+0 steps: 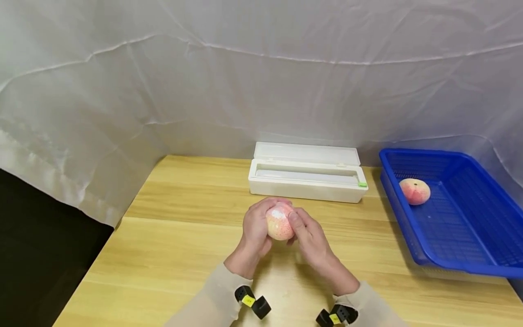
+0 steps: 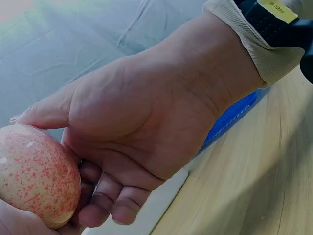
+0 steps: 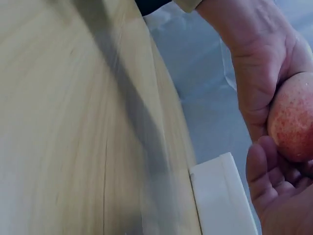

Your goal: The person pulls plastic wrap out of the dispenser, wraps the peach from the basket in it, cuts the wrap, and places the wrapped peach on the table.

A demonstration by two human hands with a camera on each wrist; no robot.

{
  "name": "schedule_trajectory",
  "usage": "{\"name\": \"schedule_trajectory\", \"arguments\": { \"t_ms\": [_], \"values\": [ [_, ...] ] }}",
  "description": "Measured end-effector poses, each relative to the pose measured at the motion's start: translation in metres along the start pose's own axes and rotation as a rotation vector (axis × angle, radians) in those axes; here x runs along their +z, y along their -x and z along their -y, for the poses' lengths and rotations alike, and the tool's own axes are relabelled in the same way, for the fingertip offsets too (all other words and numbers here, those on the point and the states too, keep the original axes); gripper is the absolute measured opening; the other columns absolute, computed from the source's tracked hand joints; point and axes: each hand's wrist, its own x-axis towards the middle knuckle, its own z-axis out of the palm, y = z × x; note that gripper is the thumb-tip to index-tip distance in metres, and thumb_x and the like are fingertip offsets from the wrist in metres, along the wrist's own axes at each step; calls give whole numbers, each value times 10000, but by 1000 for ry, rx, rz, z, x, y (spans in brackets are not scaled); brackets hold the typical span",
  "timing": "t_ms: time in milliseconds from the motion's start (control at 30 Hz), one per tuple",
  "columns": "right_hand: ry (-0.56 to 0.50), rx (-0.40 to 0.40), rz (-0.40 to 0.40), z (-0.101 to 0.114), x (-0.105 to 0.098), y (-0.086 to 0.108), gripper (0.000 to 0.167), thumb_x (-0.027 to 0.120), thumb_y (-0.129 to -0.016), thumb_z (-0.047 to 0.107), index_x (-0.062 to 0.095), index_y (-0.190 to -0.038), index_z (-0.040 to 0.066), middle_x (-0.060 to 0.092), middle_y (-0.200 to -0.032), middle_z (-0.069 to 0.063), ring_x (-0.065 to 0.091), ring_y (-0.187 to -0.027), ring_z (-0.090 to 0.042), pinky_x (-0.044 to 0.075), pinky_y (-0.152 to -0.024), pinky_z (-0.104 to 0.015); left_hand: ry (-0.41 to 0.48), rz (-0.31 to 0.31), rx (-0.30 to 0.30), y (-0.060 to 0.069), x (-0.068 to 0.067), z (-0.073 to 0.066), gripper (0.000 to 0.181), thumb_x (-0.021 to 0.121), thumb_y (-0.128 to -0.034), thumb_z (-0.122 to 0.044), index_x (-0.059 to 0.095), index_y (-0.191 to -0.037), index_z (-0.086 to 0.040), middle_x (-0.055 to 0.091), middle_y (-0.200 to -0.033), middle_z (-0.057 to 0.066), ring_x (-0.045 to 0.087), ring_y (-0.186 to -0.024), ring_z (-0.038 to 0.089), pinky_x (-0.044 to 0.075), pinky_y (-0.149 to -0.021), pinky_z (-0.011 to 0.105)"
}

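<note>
A shiny pink-and-cream peach (image 1: 279, 225) is held up over the table by both hands. My left hand (image 1: 256, 227) cups its left side in the head view. On the other side my right hand (image 1: 312, 238) grips it, the thumb on the peach's face and the other fingers mostly hidden. The left wrist view has the right hand (image 2: 132, 117) with its thumb along the top of the peach (image 2: 36, 171) and fingers bent below. In the right wrist view the left hand (image 3: 259, 73) wraps the peach (image 3: 296, 120) from above.
Behind the hands lies a long white box (image 1: 302, 190), its lid (image 1: 306, 153) standing open at the back. A blue basket (image 1: 416, 240) stands at the right with another peach (image 1: 415, 191) inside. A grey curtain (image 1: 261, 91) backs the wooden table (image 1: 171, 245).
</note>
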Motion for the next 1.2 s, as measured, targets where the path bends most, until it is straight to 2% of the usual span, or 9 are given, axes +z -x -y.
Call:
{"name": "schedule_trajectory", "arguments": {
  "t_ms": [167,400,500,667,733,867,967,1033,1200],
  "values": [
    [-124,14,58,-3,-1,0,503,336,-1159,352,585,-1411,-6,658,-1191,-198,667,-871,-193,616,-674,-392,-7,1,-7,-1,-2,-1,302,521,-1007,-130,787,-922,-16,777,-918,42,708,-927,174,594,-776,273],
    [-177,81,94,0,-4,0,472,414,-1141,326,575,-1432,-8,669,-1192,-195,692,-888,-200,621,-744,-407,-49,6,8,-2,-2,0,321,514,-1016,-130,768,-989,65,769,-958,84,704,-935,180,597,-780,277],
    [-213,135,112,5,-4,-3,556,359,-1134,394,538,-1455,-23,638,-1261,-216,684,-955,-190,624,-756,-425,-222,9,95,2,-1,3,321,510,-1014,-125,768,-1028,66,777,-1024,109,701,-975,167,581,-830,274],
    [-20,84,-30,10,5,-1,443,448,-1111,366,612,-1338,23,671,-1122,-175,636,-874,-178,586,-721,-331,-586,-11,300,10,4,8,316,503,-1006,-139,811,-1053,-81,794,-1136,7,711,-1121,134,560,-989,313],
    [12,107,-65,11,7,-2,404,495,-1093,349,650,-1300,38,688,-1086,-150,636,-845,-169,577,-696,-311,-651,-15,343,11,3,10,321,500,-1013,-148,813,-1072,-113,791,-1172,-13,707,-1176,135,553,-1038,349],
    [-43,192,-55,14,4,-6,461,473,-1094,410,698,-1256,42,708,-1120,-129,664,-907,-163,591,-731,-311,-740,13,451,12,0,18,318,498,-1029,-133,808,-1087,-97,787,-1197,31,684,-1264,177,532,-1094,405],
    [30,175,-101,16,3,-7,485,436,-1100,425,750,-1155,60,738,-1086,-104,657,-964,-159,564,-776,-284,-767,38,526,13,0,22,322,487,-1030,-97,800,-1099,-70,784,-1197,63,655,-1315,214,515,-1115,425],
    [103,149,-129,17,3,-7,484,420,-1105,403,768,-1118,67,753,-1058,-97,649,-978,-163,549,-786,-280,-761,50,532,14,1,23,333,476,-1035,-86,790,-1140,-49,774,-1223,77,633,-1344,237,495,-1137,436],
    [91,139,-108,16,3,-7,517,348,-1138,412,701,-1366,110,735,-1272,-106,649,-1118,-204,564,-907,-340,-766,56,458,13,3,21,400,434,-1077,-140,701,-1367,-66,669,-1437,47,538,-1440,215,412,-1208,422]
  ]
}}
